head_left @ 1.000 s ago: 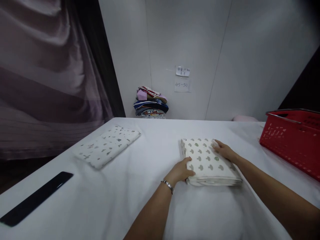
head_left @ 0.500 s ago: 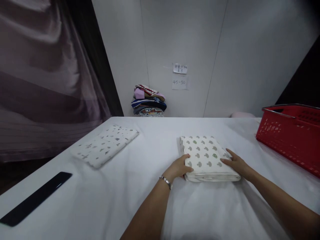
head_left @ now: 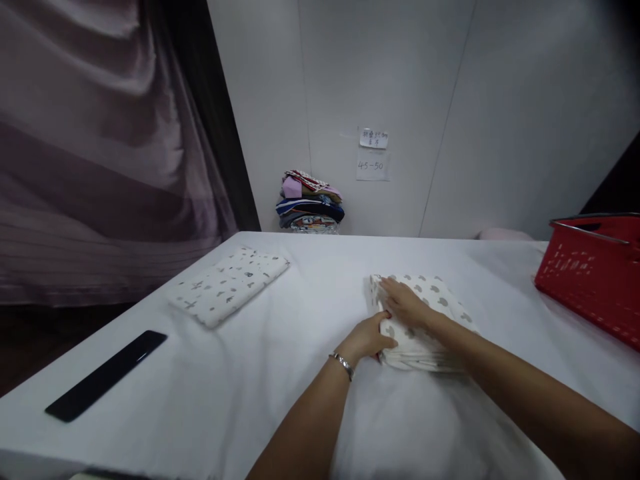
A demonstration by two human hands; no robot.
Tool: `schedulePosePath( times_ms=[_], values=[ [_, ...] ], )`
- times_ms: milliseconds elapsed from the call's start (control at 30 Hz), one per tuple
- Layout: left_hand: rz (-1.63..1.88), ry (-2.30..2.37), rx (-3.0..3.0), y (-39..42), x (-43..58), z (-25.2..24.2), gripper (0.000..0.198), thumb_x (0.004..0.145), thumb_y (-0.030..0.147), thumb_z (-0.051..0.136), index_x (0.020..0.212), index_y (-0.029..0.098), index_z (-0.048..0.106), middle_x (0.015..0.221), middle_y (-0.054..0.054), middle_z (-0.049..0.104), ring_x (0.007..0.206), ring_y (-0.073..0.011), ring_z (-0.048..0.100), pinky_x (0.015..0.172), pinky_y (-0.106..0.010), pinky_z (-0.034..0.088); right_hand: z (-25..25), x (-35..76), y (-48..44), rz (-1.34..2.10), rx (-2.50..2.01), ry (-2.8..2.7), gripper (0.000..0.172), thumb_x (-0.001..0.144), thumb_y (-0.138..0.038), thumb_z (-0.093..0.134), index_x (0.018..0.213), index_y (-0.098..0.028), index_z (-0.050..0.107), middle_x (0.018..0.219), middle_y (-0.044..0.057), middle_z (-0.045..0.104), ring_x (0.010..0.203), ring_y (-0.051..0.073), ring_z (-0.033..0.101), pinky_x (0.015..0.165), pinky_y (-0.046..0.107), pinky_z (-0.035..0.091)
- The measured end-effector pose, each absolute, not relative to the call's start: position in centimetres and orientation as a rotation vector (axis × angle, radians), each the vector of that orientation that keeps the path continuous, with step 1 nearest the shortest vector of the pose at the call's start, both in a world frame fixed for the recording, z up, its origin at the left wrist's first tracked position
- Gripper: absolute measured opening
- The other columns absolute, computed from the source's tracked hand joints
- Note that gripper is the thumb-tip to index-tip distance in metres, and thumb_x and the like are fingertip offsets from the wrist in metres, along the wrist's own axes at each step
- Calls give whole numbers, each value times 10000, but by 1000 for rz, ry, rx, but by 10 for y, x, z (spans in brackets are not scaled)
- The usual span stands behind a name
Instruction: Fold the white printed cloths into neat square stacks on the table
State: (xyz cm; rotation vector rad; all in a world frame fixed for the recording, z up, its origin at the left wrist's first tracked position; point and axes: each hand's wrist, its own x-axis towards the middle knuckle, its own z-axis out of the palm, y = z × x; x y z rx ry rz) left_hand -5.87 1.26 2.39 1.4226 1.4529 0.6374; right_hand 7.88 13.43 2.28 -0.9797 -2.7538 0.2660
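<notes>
A folded white cloth with grey tree prints [head_left: 440, 303] lies on the white table [head_left: 310, 313] in front of me. My left hand [head_left: 367, 340], with a silver bracelet on the wrist, rests at the cloth's near left edge, thumb on top and fingers curled against its side. My right hand [head_left: 405, 303] lies flat on top of the cloth near its left side, fingers stretched out toward the far left corner.
A second folded white patterned cloth [head_left: 230, 285] lies at the left. A black flat strip [head_left: 107, 375] sits near the table's left front edge. A red basket [head_left: 595, 280] stands at the right. A stack of folded clothes [head_left: 310, 203] rests against the back wall under paper notes [head_left: 373, 153].
My right hand has moved from the cloth's right edge across its top to the left side. My left hand stays at the near left edge.
</notes>
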Motion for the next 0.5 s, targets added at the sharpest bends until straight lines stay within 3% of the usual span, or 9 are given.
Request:
schedulePosePath(
  times_ms=[267, 500],
  values=[
    [505, 1759, 1739, 7, -49, 36, 646, 699, 312, 659, 1304, 202, 462, 945, -91, 666, 859, -255, 615, 703, -286, 454, -3, 62, 146, 368, -1001, -2825, 573, 931, -413, 200, 1434, -149, 277, 1503, 88, 195, 1384, 218, 126, 1094, 499, 126],
    [399, 1813, 1773, 1, -44, 46, 563, 737, 337, 611, 1286, 302, 493, 1055, -40, 666, 965, -224, 615, 777, -265, 461, 8, 65, 161, 400, -973, -2891, 601, 913, -461, 244, 1426, -154, 311, 1493, 92, 228, 1371, 231, 183, 1102, 441, 180]
  ],
)
